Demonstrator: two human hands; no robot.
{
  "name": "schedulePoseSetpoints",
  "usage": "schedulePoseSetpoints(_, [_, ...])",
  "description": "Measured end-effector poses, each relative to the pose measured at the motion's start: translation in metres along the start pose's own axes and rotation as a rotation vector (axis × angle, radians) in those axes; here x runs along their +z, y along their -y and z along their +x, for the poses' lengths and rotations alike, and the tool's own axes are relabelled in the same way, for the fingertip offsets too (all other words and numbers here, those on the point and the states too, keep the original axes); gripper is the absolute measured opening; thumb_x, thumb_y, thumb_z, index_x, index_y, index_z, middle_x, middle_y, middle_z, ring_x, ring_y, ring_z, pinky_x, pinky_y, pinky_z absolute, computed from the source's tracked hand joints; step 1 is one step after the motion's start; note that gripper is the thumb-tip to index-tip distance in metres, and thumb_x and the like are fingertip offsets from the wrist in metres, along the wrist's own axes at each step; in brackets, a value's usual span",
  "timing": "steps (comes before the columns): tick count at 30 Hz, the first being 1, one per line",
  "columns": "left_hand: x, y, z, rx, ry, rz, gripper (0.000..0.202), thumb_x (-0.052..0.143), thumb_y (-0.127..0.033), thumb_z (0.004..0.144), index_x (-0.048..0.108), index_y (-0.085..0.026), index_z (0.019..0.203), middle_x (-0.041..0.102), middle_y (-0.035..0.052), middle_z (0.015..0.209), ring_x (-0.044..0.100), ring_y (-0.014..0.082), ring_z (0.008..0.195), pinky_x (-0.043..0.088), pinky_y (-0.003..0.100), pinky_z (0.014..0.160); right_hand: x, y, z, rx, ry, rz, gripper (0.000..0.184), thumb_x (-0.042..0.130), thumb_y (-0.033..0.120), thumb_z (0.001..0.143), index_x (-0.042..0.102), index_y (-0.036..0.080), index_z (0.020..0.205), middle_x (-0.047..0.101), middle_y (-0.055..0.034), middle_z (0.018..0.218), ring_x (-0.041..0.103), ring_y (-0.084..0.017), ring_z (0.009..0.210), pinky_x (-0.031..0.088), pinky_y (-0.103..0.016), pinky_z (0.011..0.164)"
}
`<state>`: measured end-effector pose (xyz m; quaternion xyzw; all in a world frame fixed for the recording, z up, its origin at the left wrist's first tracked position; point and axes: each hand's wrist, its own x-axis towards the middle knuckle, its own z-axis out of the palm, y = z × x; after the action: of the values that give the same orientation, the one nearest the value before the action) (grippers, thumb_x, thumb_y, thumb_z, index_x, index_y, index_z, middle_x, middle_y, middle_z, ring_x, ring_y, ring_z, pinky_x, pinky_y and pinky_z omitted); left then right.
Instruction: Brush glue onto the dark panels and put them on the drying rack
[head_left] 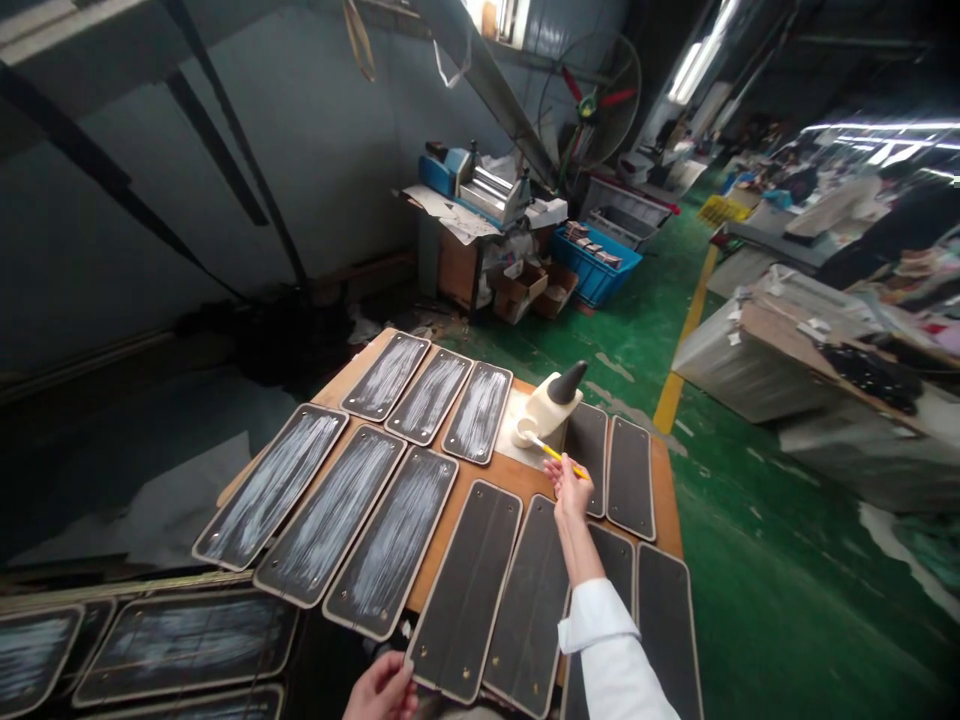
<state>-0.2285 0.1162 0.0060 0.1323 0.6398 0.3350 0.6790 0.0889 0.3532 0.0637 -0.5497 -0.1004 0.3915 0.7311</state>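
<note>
Our right hand (571,485) is just right of the middle of the frame, and its fingers hold a thin yellow brush (559,458). The brush tip is at a small pale cup (523,430), right beside a cream bottle (550,402) with a black tip. Our left hand (382,688) is at the bottom middle, with its fingers bent. Its fingertips are at the near corner of a plain dark panel (466,590), but we can't tell if they pinch it.

We see panels with white streaks (391,540) in two rows, left of the middle, on a wooden table (667,490). Plain dark panels lie on the right side of the table. More streaked panels (187,640) are at the lower left. Up top, right of the middle, we see a big fan (589,105), and below it a blue bin (596,272).
</note>
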Motion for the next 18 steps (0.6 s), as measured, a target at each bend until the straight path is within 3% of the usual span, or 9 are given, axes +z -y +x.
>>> schedulePoseSetpoints(5, [-0.005, -0.004, -0.002, 0.015, -0.015, -0.002, 0.052, 0.083, -0.06, 0.049, 0.063, -0.017, 0.07, 0.059, -0.001, 0.055, 0.056, 0.0109, 0.049, 0.042, 0.019, 0.047, -0.013, 0.008, -0.005, 0.042, -0.02, 0.014, 0.05, 0.086, 0.045, 0.061, 0.053, 0.017, 0.085, 0.07, -0.0012, 0.066, 0.071, -0.02, 0.063, 0.059, -0.024, 0.055])
schedulePoseSetpoints(13, [-0.008, -0.009, -0.004, 0.022, -0.017, -0.011, 0.052, 0.082, -0.058, 0.052, 0.063, -0.016, 0.076, 0.061, -0.001, 0.056, 0.055, 0.009, 0.049, 0.041, 0.017, 0.048, 0.013, -0.004, 0.013, 0.151, -0.011, 0.038, 0.036, 0.08, 0.042, 0.071, 0.056, 0.015, 0.076, 0.069, -0.0035, 0.065, 0.071, -0.019, 0.066, 0.061, -0.025, 0.059])
schedulePoseSetpoints(18, [-0.007, -0.011, -0.006, 0.023, -0.032, 0.004, 0.052, 0.082, -0.059, 0.052, 0.063, -0.016, 0.075, 0.061, -0.0003, 0.057, 0.057, 0.011, 0.051, 0.043, 0.019, 0.049, -0.008, 0.004, 0.008, 0.164, -0.04, 0.003, 0.032, 0.075, 0.04, 0.077, 0.053, 0.017, 0.07, 0.066, -0.0013, 0.062, 0.069, -0.017, 0.059, 0.06, -0.024, 0.055])
